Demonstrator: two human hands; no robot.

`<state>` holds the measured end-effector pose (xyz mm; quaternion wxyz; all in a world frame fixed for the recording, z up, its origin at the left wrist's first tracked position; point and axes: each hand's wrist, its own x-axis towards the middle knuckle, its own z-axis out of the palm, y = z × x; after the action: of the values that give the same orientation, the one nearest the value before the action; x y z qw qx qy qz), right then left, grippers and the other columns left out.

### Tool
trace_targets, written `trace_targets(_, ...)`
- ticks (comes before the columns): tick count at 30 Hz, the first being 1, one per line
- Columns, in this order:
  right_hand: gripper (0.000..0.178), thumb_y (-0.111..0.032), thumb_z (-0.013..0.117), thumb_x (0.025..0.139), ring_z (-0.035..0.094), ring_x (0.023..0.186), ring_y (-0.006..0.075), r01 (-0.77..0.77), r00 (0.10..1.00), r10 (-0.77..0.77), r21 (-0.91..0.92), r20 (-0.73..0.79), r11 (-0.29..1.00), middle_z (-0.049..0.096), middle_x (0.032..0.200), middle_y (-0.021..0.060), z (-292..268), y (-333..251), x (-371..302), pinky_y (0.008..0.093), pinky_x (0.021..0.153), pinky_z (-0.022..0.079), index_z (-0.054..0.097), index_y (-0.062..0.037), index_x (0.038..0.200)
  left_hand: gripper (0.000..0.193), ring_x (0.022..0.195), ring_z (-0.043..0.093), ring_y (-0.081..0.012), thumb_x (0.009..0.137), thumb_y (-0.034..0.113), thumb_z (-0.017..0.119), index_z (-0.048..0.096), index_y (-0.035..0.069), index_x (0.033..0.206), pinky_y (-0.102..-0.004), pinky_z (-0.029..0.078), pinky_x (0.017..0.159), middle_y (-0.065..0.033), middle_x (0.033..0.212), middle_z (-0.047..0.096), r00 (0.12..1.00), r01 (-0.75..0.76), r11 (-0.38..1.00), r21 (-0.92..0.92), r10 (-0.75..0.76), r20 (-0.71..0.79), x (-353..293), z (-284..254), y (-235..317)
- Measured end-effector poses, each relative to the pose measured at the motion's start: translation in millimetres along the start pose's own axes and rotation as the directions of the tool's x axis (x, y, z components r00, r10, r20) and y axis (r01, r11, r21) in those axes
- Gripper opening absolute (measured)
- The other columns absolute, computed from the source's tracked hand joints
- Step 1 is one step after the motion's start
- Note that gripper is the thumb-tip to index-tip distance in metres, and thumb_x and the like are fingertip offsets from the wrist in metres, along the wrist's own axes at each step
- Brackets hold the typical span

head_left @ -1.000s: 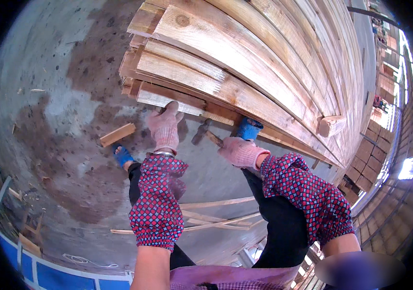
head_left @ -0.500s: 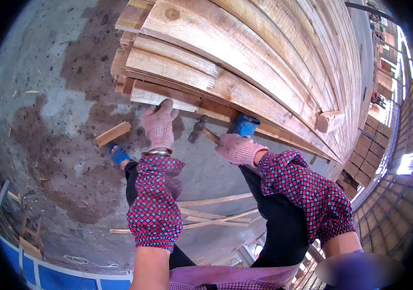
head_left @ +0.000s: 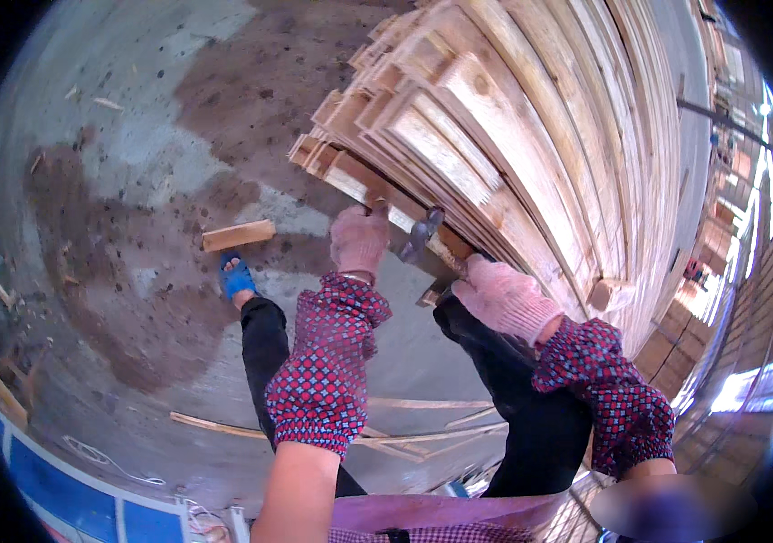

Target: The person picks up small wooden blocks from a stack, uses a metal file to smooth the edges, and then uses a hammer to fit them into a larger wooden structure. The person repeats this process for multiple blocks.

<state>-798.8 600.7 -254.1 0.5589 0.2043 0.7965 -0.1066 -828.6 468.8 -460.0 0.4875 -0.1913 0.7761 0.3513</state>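
Both my hands wear pale pink knitted gloves. My left hand (head_left: 359, 241) is closed at the near edge of a pale wooden board (head_left: 346, 184), at the bottom of the stack's near side; its fingertips are partly hidden. My right hand (head_left: 506, 299) grips the wooden handle of a hammer (head_left: 421, 237). The hammer's dark metal head is over the same board, just right of my left hand. Whether the head touches the wood I cannot tell. Behind the board rises a large stack of planks (head_left: 531, 118), their ends uneven at the left.
A short wood block (head_left: 239, 235) lies on the stained concrete floor beside my blue sandal (head_left: 236, 273). Thin wood strips (head_left: 441, 434) lie crossed behind my legs. Another small block (head_left: 611, 293) rests against the stack at the right. A white cord (head_left: 108, 460) lies at the lower left.
The view has turned, so the stack sits further right and slanted. My hammer has come up from beside the stack to over the board. My left hand stays at the board's edge.
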Motion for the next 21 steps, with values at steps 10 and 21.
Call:
trace_targets(10,0.029,-0.028,0.051,0.090,0.065,0.086,0.0396,0.337,0.847,-0.487,-0.493,-0.214,0.802,0.065,0.088,0.0231,-80.2,-171.0,66.6,0.0514,0.070,0.051,0.055,-0.0016,0.102,0.049,0.098,0.062,-0.0420,0.087,0.046,0.051,0.068,0.003,0.102,-0.0485,0.049,0.084,-0.0261,0.105,0.063,0.901,-0.429,0.902,-0.054,0.431,0.043,24.6,76.9,-62.8)
trace_targets(21,0.026,-0.015,0.052,0.087,0.066,0.091,0.0322,0.274,0.863,-0.505,-0.831,-0.010,0.484,0.065,0.099,0.0205,-93.4,-220.9,86.4,0.0466,0.073,0.053,0.061,-0.0015,0.108,0.030,0.092,0.062,-0.0414,0.087,0.029,0.055,0.065,0.001,0.087,-0.0484,0.050,0.080,-0.0246,0.094,0.064,0.987,-0.133,0.937,-0.322,0.153,0.040,-33.8,93.1,-41.3)
